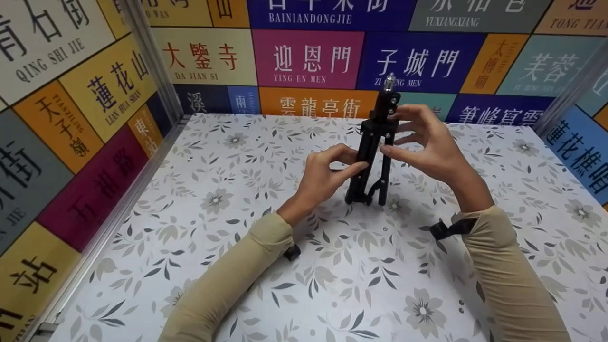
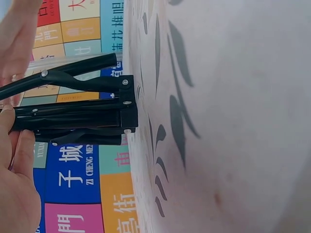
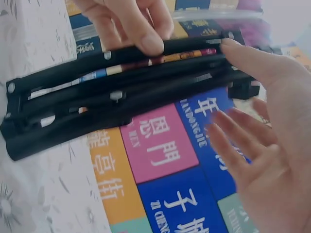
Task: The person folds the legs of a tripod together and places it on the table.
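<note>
A small black folding tripod (image 1: 367,154) stands upright above the flower-patterned table, its legs folded close together and a silvery screw tip (image 1: 389,81) on top. My left hand (image 1: 323,172) pinches one leg at about mid-height between thumb and fingers. In the left wrist view, the lower end of the tripod (image 2: 73,106) lies right at the table surface. Higher up on the other side, my right hand (image 1: 434,147) has its thumb against the tripod near the collar. Its other fingers (image 3: 233,141) are spread and hold nothing in the right wrist view.
A white table covering (image 1: 247,285) with grey leaves and flowers spreads under both arms. Behind it and to the left rise panels (image 1: 308,59) of coloured blocks with Chinese lettering. Black straps (image 1: 453,229) sit at the sleeve cuffs.
</note>
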### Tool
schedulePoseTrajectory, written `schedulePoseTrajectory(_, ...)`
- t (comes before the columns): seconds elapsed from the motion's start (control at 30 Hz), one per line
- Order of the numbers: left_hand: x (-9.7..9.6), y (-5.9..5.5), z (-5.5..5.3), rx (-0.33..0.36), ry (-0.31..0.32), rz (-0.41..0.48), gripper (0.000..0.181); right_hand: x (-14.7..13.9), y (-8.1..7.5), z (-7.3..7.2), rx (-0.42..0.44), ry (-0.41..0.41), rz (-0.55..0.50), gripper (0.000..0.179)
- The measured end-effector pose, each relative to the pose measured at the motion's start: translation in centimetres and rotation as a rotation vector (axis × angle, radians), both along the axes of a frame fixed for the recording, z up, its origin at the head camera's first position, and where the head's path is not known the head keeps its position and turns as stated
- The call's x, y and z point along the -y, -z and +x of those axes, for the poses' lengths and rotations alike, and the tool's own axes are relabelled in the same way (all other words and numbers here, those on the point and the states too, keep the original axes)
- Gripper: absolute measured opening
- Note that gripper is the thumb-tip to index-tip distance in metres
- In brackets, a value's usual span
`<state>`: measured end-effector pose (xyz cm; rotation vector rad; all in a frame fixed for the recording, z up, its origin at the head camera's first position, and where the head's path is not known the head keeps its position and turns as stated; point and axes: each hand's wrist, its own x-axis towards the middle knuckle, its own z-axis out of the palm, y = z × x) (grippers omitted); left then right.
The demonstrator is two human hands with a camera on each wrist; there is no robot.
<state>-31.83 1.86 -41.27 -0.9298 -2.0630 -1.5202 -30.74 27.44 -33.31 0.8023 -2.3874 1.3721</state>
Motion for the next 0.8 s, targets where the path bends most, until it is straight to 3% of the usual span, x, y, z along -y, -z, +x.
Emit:
schedulePoseTrajectory(0.17,0.1,0.0,0.0,-0.004,-0.013,-0.014,0.017,-0.8,0.7,-0.2,0.196,0.007,0.088,0.054)
schedulePoseTrajectory(0.43,0.1,0.0,0.0,0.011,-0.011,-0.013,0.016,-1.7,1.0,-0.5,0.336,-0.087,0.209,0.039)
schedulePoseTrajectory(0.63,0.1,0.1,-0.1,0.023,0.001,-0.013,0.017,-2.0,1.5,-0.8,0.389,-0.124,0.206,0.039)
schedulePoseTrajectory(0.8,0.1,0.1,-0.1,0.051,0.033,0.013,0.017,-2.0,1.6,-0.9,0.369,-0.125,0.226,0.038)
